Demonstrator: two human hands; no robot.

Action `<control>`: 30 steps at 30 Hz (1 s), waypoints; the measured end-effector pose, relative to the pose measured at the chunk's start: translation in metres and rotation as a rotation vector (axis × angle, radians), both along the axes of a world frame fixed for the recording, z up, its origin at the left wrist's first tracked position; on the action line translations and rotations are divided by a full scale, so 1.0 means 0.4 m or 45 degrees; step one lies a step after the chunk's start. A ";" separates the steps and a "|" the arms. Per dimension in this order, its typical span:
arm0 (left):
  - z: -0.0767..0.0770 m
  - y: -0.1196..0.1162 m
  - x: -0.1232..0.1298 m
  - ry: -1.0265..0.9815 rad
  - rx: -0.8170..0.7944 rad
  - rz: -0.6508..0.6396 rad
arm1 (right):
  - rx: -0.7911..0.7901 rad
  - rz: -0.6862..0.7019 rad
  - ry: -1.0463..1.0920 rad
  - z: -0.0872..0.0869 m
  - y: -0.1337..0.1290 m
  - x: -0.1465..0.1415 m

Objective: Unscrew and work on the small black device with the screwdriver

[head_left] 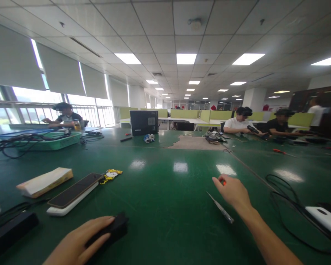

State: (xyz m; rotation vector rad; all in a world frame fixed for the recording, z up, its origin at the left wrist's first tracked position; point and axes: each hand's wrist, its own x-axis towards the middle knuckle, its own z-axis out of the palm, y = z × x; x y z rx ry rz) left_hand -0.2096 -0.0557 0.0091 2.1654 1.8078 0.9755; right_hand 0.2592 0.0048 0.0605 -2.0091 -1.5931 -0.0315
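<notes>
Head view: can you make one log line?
left hand: holding black object; right hand: orange bit visible; thin metal tool: beside right hand

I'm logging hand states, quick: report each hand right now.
Left hand: closed on a black object.
Right hand: partly curled, an orange-red bit showing by the thumb; whether it holds that cannot be told.

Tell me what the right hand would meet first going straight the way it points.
The way looks free over the green tabletop near the right hand; far across, perhaps the black case, though depth is unclear.
</notes>
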 end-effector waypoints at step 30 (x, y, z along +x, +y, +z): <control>-0.002 0.156 0.539 -0.271 -0.408 -0.897 | 0.118 0.898 1.965 0.073 0.084 -0.220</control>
